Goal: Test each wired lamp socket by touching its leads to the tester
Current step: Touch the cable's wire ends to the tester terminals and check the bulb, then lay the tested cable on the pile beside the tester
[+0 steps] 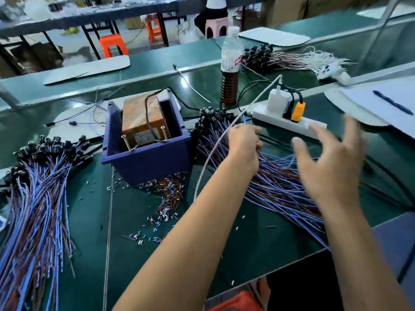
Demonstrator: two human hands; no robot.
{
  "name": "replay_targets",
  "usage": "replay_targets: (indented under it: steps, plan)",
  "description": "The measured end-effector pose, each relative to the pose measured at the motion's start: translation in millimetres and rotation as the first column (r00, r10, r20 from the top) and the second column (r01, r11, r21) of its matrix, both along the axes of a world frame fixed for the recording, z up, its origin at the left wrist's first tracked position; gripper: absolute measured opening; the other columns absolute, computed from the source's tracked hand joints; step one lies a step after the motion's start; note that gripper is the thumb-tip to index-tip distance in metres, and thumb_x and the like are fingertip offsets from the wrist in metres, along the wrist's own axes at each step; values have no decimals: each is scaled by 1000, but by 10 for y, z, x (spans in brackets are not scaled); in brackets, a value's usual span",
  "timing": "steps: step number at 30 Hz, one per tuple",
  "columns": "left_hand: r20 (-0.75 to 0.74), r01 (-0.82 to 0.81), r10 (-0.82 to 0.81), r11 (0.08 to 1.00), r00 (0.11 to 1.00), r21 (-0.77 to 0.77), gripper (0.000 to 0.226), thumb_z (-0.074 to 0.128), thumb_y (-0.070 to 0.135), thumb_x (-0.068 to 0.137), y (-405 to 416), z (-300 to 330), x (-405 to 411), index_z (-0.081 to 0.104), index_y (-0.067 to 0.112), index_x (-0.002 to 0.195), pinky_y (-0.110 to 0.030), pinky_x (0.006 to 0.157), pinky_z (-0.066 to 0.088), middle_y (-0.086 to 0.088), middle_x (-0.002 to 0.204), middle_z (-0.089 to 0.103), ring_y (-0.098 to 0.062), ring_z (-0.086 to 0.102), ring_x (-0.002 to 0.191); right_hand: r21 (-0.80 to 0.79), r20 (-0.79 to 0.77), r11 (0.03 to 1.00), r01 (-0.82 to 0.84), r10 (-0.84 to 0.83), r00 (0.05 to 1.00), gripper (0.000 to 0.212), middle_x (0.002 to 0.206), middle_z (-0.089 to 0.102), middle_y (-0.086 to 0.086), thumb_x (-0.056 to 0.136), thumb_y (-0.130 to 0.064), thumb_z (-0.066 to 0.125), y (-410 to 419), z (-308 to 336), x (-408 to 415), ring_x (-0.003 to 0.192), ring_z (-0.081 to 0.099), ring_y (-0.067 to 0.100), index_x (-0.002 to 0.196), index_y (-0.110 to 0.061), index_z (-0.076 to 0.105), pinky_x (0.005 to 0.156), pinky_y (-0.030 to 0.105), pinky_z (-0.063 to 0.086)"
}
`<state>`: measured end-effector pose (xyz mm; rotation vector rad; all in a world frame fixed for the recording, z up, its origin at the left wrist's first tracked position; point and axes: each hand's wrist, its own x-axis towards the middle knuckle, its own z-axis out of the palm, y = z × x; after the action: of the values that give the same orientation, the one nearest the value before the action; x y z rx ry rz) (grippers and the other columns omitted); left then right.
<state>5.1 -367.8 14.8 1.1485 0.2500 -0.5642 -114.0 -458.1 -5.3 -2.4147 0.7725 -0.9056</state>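
Observation:
The tester, an orange-brown transformer block with two upright screws, sits in a blue plastic box at table centre. To its right lies a fan of black lamp sockets with blue and brown leads. My left hand rests on that pile, fingers pinched on blue leads near the socket ends. My right hand hovers above the leads, fingers spread, blurred, holding nothing. A second pile of wired sockets lies at the left.
Cut wire scraps litter the green table in front of the box. A white power strip with plugs and a white cable, a bottle, a third socket bundle and paper with a pen lie behind.

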Motion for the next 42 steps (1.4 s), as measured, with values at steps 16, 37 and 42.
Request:
replay_targets:
  steps: [16,37,42]
  plan:
    - [376,-162,-14,888,926,431,25,40,22,110,549,-20,344,53,11,90,-52,86,61,-11,87,59,-25,63,71,71,-238,898,-433,437,867,13,69,67,-9,94,-36,76,196,216,222,69,63,14,86,-26,75,68,36,54]
    - [125,307,-633,527,764,792,35,61,38,102,1326,-101,5,66,11,82,-18,36,32,3,53,64,-9,45,37,-11,-33,947,-322,321,946,18,70,65,-8,82,-22,85,599,-48,279,64,58,17,74,-21,69,65,34,51]
    - [148,239,-508,618,849,749,29,58,24,103,2155,-118,-65,65,11,78,-16,36,28,0,53,62,-9,39,35,-28,51,767,-641,642,765,12,74,66,-11,87,-20,80,1257,107,391,68,60,10,81,-22,70,67,35,53]
